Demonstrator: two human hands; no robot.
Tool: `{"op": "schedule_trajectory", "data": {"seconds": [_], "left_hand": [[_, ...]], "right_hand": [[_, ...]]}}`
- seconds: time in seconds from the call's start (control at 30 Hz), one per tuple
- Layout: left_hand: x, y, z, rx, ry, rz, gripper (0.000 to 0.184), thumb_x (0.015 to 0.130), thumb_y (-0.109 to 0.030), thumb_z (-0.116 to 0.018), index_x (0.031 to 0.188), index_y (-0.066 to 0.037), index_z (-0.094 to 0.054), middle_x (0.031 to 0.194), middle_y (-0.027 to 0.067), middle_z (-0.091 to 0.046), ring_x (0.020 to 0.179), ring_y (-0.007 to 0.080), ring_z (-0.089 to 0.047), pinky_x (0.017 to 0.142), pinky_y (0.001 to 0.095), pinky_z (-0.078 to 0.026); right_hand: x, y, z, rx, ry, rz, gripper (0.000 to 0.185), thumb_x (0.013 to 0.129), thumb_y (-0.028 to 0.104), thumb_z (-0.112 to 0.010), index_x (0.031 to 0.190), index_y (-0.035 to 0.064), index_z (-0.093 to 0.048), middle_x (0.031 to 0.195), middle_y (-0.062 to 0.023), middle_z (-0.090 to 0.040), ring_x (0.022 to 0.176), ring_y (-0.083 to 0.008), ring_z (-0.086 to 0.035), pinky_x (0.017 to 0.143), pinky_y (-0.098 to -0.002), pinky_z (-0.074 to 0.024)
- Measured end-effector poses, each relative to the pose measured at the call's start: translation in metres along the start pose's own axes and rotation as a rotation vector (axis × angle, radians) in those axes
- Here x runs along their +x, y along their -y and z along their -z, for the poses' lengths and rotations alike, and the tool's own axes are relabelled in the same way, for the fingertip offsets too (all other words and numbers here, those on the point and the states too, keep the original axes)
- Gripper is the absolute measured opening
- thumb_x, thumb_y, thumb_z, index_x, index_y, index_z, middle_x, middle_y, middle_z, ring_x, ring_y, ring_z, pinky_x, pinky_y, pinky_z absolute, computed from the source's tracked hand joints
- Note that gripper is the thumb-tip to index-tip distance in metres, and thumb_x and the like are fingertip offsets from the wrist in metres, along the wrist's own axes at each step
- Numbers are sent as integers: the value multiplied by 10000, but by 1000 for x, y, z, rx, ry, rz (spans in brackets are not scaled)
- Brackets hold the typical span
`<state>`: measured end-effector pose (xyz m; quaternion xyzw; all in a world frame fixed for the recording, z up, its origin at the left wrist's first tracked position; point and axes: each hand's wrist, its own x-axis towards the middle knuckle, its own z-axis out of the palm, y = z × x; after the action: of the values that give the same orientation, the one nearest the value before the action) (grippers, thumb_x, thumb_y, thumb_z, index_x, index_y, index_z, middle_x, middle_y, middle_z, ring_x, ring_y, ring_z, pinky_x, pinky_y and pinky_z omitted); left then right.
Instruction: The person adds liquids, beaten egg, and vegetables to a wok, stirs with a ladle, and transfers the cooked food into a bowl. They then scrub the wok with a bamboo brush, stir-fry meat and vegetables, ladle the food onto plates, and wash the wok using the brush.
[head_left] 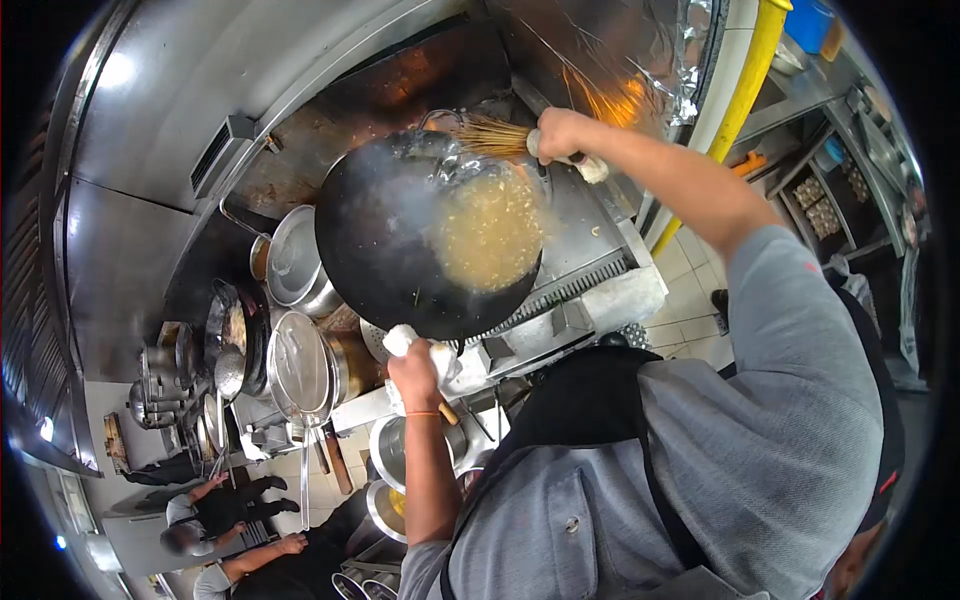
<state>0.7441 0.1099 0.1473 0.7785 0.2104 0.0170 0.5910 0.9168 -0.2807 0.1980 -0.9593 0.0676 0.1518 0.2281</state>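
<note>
A large black wok (380,230) sits tilted on the stove, with cloudy yellowish liquid (490,235) and small floating bits on its right side. My right hand (565,137) is closed around the handle of a bamboo wok brush (492,136), whose bristles reach the wok's far rim. A bit of white cloth shows below that hand. My left hand (414,374) is closed on a folded white cloth (437,362) at the wok's near rim; the cloth hides whether a handle is inside. Splashing liquid or steam blurs the area near the bristles.
Left of the wok stand a metal bowl (294,262), a round strainer (299,365) and a ladle (229,372). Flames glow behind the stove. Metal pots (388,450) stand below my left arm. Two other people are at the lower left. A yellow pipe (748,85) runs at the right.
</note>
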Motion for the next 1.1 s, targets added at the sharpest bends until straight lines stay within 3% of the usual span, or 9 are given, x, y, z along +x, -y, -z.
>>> {"op": "schedule_trajectory", "data": {"seconds": [0.1,0.3,0.47,0.53,0.57,0.67,0.87,0.97,1.1], "left_hand": [[-7,-7,2,59,5,-148,98,719,-95,-553,717,1,-570,676,18,-564,606,123,-516,560,304,-422],[3,-30,10,207,45,-206,100,694,-96,-554,714,2,-559,660,29,-567,601,131,-523,577,307,-434],[14,-45,14,241,116,-304,106,692,-101,-547,703,4,-548,640,41,-562,589,133,-509,572,315,-430],[15,-56,18,291,137,-346,109,690,-103,-546,700,6,-543,631,49,-557,585,136,-505,570,318,-428],[17,-60,21,314,154,-395,112,689,-105,-545,698,6,-537,624,58,-549,584,140,-505,571,323,-429],[11,-79,26,436,174,-462,124,686,-102,-549,715,18,-536,631,116,-562,588,206,-544,599,349,-444],[-22,-76,28,548,88,-592,328,681,-106,-627,962,43,-543,819,214,-619,757,387,-609,697,412,-477],[-39,-40,44,631,120,-679,480,668,-109,-668,1094,40,-504,975,259,-587,905,442,-570,781,439,-467],[-26,22,59,485,39,-606,466,684,-89,-638,1119,23,-514,967,185,-608,864,317,-614,806,383,-471]], "right_hand": [[-2,8,-11,132,-11,-65,559,618,240,-765,1126,48,-632,1027,-170,-655,902,-284,-650,625,-407,-571],[19,-13,-11,45,-91,30,637,653,355,-723,1179,17,-602,1145,-189,-615,1007,-331,-615,860,-373,-508],[10,-30,-15,148,-93,-50,646,649,361,-720,1168,-5,-606,1142,-216,-611,1039,-334,-603,931,-342,-454],[-7,-29,-16,152,-107,-21,574,669,301,-721,1135,-18,-619,1059,-198,-640,917,-310,-637,799,-371,-515],[-19,-27,-16,370,-22,-129,519,698,239,-712,1130,-29,-607,967,-168,-639,776,-274,-629,606,-390,-528],[-42,-31,-32,537,2,-188,479,725,211,-696,1126,-31,-597,916,-150,-627,688,-254,-600,469,-387,-488],[-75,-76,-134,779,-223,-88,524,774,220,-696,1223,-11,-554,1109,-167,-616,940,-216,-598,818,-340,-478],[-119,-62,-161,875,-343,-108,585,792,270,-684,1261,-35,-511,1156,-223,-606,1026,-288,-603,898,-338,-442],[-119,-47,-149,727,-293,-51,676,800,285,-697,1323,-51,-434,1256,-249,-535,1194,-277,-506,986,-305,-377]]}}
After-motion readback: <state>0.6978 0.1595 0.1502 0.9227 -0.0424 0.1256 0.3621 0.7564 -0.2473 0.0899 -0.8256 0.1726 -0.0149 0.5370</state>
